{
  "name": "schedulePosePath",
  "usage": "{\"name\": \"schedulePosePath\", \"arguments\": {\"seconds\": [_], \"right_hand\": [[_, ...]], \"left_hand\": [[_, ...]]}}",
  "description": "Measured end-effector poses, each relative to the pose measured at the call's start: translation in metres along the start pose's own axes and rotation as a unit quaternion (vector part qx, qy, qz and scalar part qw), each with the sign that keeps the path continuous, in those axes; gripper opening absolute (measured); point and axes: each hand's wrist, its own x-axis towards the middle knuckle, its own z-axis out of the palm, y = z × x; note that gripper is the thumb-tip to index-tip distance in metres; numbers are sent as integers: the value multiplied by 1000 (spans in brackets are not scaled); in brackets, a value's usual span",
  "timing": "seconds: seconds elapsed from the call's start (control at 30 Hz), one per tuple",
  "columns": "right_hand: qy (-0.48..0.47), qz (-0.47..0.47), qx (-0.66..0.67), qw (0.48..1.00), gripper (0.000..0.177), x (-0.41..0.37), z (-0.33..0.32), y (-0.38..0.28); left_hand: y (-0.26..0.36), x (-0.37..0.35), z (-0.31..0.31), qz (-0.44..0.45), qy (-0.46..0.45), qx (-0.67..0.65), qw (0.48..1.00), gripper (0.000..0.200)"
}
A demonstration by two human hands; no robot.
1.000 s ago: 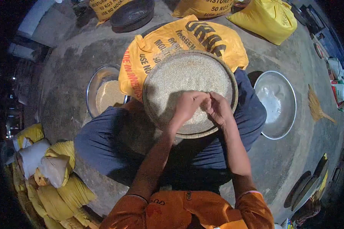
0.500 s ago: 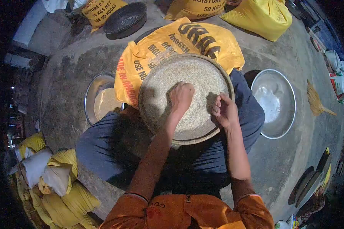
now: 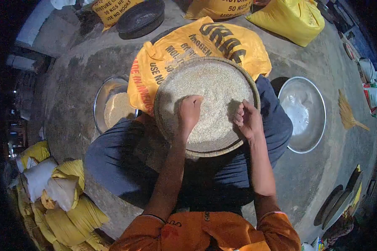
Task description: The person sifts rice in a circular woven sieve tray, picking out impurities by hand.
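Observation:
A round woven winnowing tray (image 3: 165, 133) lies across my lap, spread with pale rice-like grain (image 3: 215, 90). Over the left part of the grain is my left hand (image 3: 190, 112), its fingers closed together and turned inward; what they hold, if anything, is hidden. My right hand (image 3: 250, 120) is by the tray's right side, palm facing in and fingers curled together, and I cannot make out whether something is pinched in them. Beneath the far side of the tray a yellow printed sack (image 3: 155, 60) is spread out.
A metal basin (image 3: 98, 111) with brownish grain stands at my left, and a shiny metal basin (image 3: 320, 129) at my right. Beyond it lies a straw broom (image 3: 346, 111). A black pan (image 3: 140, 23) and a full yellow sack (image 3: 295, 21) are ahead; folded sacks (image 3: 71, 217) are piled lower left.
My left hand has moved a little left and towards me over the grain, its fingers still closed. My right hand stays nearly in place at the tray's right side.

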Motion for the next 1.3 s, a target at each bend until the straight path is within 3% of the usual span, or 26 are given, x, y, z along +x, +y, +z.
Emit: {"name": "schedulePosePath", "arguments": {"seconds": [0.1, 0.17, 0.3, 0.37, 0.4, 0.47, 0.7, 1.3], "right_hand": [[11, -9, -16, 1000, 22, -1, 4, 1], [24, -13, -30, 999, 22, 0, 2, 2], [-11, -13, -39, 999, 21, 6, -6, 4], [-4, -11, -34, 999, 21, 4, -3, 5], [6, -11, -40, 999, 21, 4, -1, 5], [16, -12, -46, 999, 21, 3, 0, 5], [-25, -15, -73, 997, 20, 3, -4, 5], [1, -11, -57, 998, 20, 2, 2, 7]], "left_hand": [[7, -1, -2, -81, -74, -91, 990, 21], [14, -4, -5, -202, -133, -259, 935, 24], [13, -7, -6, -241, -152, -326, 901, 30], [9, -10, -5, -263, -172, -454, 834, 33], [7, -12, -4, -263, -170, -453, 835, 33], [7, -15, -3, -250, -215, -568, 754, 34], [15, -24, 1, -263, -223, -579, 739, 35], [22, -29, -3, -284, -208, -528, 773, 38]]}}
